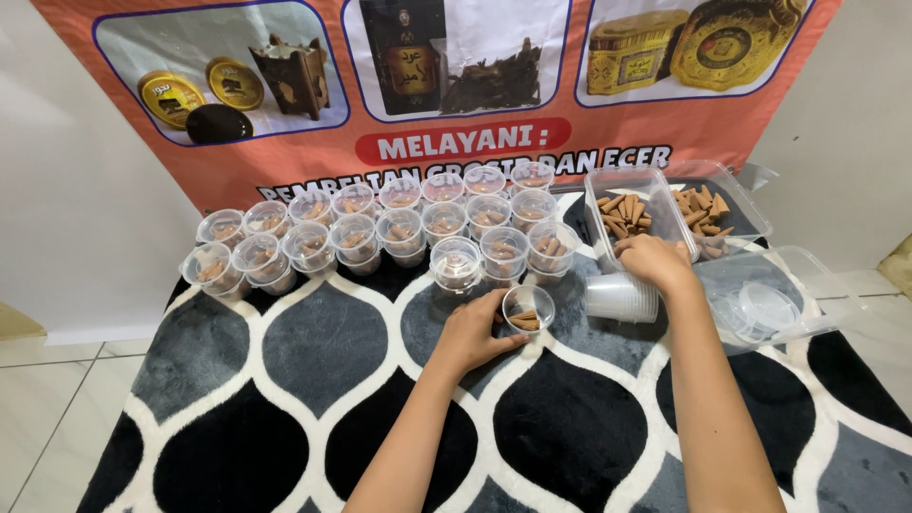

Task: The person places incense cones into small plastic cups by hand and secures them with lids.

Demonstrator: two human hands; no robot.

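On a black, grey and white patterned rug (323, 361), a person kneeling or sitting at its near edge works with both bare arms stretched forward. Left hand (468, 332) lies low on the rug, forearm angled in from the bottom centre, fingers curled around the side of a small clear plastic cup (528, 309) that stands upright and open, with a few brown cone-shaped pieces (523, 320) in its bottom. Right hand (654, 261) reaches farther out, its forearm running up from the lower right, wrist bent down, knuckles up, fingers dipped over the near edge of a clear rectangular container (627, 214) holding more of the brown cones; the fingertips are hidden, so whether they pinch any pieces cannot be told. Just below that hand lies a stack of empty clear cups (619, 299) on its side. A second open container of cones (708, 211) sits just beside the first, to its right, and a clear tub with round lids (769, 309) rests near the right forearm. Beyond the held cup, rows of filled, lidded cups (380, 233) stretch across the rug's far edge, below an orange banner (285, 171) hung on the wall
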